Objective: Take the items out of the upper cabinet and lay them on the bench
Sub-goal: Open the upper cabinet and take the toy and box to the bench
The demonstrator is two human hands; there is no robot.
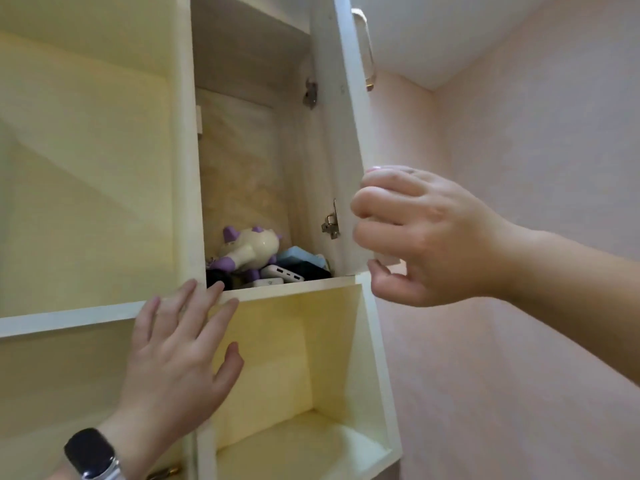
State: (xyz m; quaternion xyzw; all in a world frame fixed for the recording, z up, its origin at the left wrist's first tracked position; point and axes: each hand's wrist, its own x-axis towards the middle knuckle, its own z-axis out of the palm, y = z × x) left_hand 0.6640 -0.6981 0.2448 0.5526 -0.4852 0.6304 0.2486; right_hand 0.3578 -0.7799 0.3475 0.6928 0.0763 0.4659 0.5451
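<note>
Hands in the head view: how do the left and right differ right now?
The left hand is flat, fingers straight and spread, fingertips at the white shelf edge; the right hand curls round the bottom corner of the open white cabinet door. The left wrist wears a black smartwatch; the right wrist is bare. The left sits lower than the right. Neither holds any cabinet item.

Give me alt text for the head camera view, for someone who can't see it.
A person's right hand grips the lower edge of an open upper cabinet door while the left hand rests flat on the shelf edge below. Inside lie a cream and purple toy, white power banks and a blue box.
</note>
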